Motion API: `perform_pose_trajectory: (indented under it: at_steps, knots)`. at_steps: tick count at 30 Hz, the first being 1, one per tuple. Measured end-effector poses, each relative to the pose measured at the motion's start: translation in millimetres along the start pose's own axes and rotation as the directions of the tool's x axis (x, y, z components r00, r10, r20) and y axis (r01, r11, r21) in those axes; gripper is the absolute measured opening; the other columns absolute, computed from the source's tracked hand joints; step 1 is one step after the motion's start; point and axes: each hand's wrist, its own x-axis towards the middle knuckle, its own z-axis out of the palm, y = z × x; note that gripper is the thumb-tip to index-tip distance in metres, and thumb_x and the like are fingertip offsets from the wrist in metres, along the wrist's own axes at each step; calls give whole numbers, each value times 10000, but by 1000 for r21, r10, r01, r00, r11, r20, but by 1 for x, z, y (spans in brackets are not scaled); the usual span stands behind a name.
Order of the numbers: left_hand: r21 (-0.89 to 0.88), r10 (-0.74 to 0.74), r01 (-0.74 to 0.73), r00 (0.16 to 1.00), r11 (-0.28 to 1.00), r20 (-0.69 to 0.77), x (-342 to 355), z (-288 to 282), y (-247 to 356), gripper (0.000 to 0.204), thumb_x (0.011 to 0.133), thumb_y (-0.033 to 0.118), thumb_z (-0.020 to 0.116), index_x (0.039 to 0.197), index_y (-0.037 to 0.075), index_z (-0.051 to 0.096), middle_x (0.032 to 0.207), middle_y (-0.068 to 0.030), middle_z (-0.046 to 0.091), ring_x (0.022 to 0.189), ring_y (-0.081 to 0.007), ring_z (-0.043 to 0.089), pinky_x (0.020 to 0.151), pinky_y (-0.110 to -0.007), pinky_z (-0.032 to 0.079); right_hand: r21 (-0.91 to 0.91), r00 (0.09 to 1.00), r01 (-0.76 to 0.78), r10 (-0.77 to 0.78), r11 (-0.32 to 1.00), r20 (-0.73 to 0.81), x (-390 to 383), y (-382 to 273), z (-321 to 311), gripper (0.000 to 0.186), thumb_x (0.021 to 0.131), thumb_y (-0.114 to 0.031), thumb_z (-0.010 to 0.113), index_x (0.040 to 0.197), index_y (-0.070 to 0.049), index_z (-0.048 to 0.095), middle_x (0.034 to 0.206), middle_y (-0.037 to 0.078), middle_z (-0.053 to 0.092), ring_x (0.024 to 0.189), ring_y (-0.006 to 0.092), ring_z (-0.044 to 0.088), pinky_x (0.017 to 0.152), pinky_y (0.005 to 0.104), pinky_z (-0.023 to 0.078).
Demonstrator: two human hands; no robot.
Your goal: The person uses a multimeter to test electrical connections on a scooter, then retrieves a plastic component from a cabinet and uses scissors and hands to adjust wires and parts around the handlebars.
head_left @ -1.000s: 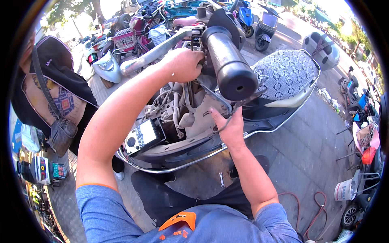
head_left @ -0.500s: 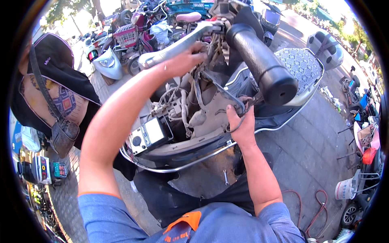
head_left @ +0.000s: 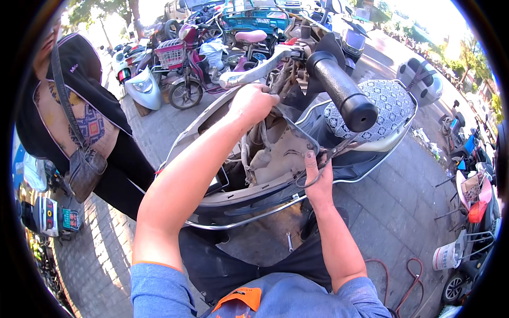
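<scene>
A partly stripped electric scooter stands before me, its front panel frame open over wiring and dusty inner parts. My left hand is closed beside the steering column, just below the grey handlebar cover; what its fingers grip is hidden. My right hand is closed, thumb up, round a thin dark cable that loops beside it, at the corner of the inner panel. Above it juts the black handlebar grip. My left forearm mostly covers a boxy meter inside the front.
At the left stands a person in a dark jacket with a shoulder bag. Parked scooters, one with a pink basket, line the back. A wrench lies on the ground between my legs; a red hose and white bucket are at right.
My left hand has shifted slightly down, and its forearm now covers most of the meter. The view has tilted, showing more background. My right hand keeps its hold on the cable.
</scene>
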Motion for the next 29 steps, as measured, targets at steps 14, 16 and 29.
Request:
perform_pose_trajectory:
  at_steps: [14,16,29]
  knots:
    - [-619,-197,239,971,748,136,-23,16,-7,316,1025,287,636,1184,60,787,1053,-50,773,953,-152,671,887,-340,497,-186,741,-325,372,927,559,-41,-93,-25,270,1037,-285,762,1046,-35,662,826,-41,580,746,61,516,696,251,435]
    - [-666,-380,441,892,602,247,-23,10,-1,282,1028,285,632,1179,97,778,1010,-34,766,942,-152,675,866,-344,498,-29,687,-508,425,861,589,-28,-102,-15,341,1079,-367,690,1028,-31,668,833,-18,566,745,77,518,686,270,459]
    - [-671,-71,348,912,655,403,10,24,-32,197,960,193,741,1116,73,741,1036,-50,692,870,-159,665,799,-376,589,230,586,-783,561,578,585,35,-102,25,670,1069,-685,533,956,-42,682,749,21,584,621,144,560,597,291,463]
